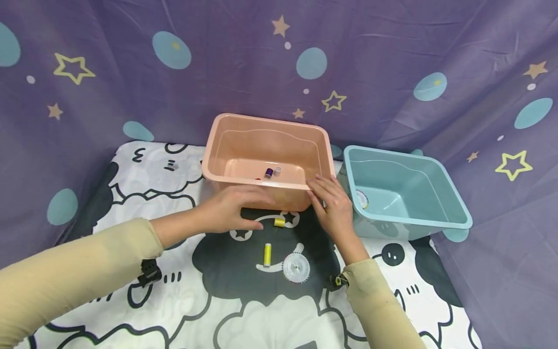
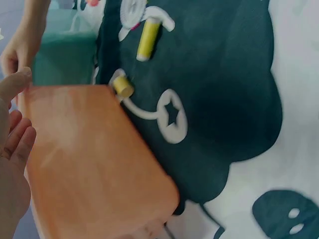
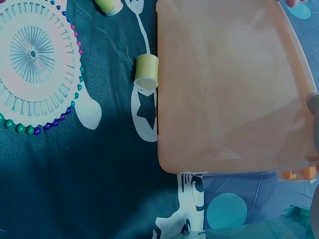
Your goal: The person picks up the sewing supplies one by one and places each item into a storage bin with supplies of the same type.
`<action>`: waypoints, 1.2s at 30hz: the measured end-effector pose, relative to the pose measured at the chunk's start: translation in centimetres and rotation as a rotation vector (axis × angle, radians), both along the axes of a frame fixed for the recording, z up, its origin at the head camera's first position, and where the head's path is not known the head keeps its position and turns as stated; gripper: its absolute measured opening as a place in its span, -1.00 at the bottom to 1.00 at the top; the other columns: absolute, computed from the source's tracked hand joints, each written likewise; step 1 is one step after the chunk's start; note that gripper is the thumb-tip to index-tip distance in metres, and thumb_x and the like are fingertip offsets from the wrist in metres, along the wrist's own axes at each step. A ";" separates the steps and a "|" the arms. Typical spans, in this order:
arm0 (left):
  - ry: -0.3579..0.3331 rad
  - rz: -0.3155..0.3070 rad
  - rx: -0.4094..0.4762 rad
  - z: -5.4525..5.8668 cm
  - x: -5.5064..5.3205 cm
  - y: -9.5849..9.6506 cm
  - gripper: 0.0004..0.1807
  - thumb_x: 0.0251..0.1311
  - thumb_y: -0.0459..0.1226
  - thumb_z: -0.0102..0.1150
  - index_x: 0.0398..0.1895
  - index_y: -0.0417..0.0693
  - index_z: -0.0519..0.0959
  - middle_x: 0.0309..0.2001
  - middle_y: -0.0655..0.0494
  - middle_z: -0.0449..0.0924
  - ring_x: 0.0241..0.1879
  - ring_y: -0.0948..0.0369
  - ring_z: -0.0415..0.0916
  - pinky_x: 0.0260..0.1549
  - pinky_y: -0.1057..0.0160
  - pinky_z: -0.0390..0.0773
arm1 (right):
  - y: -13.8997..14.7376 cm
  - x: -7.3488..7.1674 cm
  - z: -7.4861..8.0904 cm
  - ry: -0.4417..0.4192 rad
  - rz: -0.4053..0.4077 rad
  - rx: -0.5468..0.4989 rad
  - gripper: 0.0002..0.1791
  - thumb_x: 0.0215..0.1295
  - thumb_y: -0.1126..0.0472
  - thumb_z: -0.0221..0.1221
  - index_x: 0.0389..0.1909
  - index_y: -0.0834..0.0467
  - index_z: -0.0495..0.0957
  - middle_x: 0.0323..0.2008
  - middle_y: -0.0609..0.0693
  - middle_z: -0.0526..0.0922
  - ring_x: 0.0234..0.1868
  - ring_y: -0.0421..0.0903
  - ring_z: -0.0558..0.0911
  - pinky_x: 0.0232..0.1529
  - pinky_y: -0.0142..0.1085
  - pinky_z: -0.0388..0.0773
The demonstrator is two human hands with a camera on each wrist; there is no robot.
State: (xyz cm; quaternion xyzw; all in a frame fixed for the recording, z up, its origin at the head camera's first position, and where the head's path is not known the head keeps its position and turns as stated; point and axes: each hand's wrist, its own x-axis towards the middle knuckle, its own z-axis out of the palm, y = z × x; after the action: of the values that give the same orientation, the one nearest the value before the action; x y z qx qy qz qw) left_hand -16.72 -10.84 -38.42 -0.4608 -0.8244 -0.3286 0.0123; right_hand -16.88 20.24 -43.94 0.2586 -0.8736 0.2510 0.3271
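Left hand rests flat against the near wall of the pink bin, fingers relaxed, gripping nothing. At its 4 o'clock a short yellow spool lies right by the bin. Right hand at 3 o'clock, straight fingers touching the bin's front right corner, teal bin just beyond

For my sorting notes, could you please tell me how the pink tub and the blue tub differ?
The pink tub holds small thread spools; the blue tub holds a pin wheel. Both hands, left hand and right hand, are at the pink tub; none touches the blue tub. Both are open, rectangular plastic.
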 end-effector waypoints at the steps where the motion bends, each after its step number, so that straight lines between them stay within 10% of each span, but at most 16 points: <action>1: -0.006 0.001 -0.005 -0.4 0.1 0.2 -0.37 0.02 -0.22 0.71 0.22 -0.07 0.72 0.21 0.06 0.71 0.27 0.05 0.61 0.26 -0.02 0.60 | 0.0 0.0 0.0 0.005 -0.001 -0.001 -0.66 0.44 0.26 0.36 0.19 0.21 0.75 0.10 0.19 0.78 0.26 0.17 0.69 0.49 0.19 0.36; 9: -0.107 0.034 -0.028 -3.6 0.5 1.5 -0.40 0.07 -0.17 0.69 0.23 0.02 0.72 0.20 0.12 0.70 0.23 0.12 0.62 0.27 0.02 0.59 | -0.1 0.0 0.1 0.003 -0.006 0.003 -0.68 0.44 0.26 0.36 0.15 0.24 0.76 0.11 0.16 0.79 0.27 0.15 0.69 0.50 0.14 0.37; 36: -0.084 0.098 0.021 -11.2 -2.0 5.1 -0.45 0.09 -0.25 0.66 0.18 -0.16 0.73 0.11 0.03 0.75 0.13 0.07 0.68 0.24 -0.02 0.60 | 0.1 -0.1 0.1 -0.008 -0.010 0.004 -0.65 0.44 0.25 0.36 0.19 0.20 0.75 0.11 0.18 0.78 0.27 0.14 0.69 0.49 0.16 0.37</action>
State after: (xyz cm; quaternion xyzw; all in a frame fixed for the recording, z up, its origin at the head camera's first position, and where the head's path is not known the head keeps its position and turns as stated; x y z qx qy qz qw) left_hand -18.76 -5.70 -49.58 -0.4055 -0.8422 -0.3553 -0.0013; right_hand -16.98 20.29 -43.85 0.2537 -0.8767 0.2487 0.3244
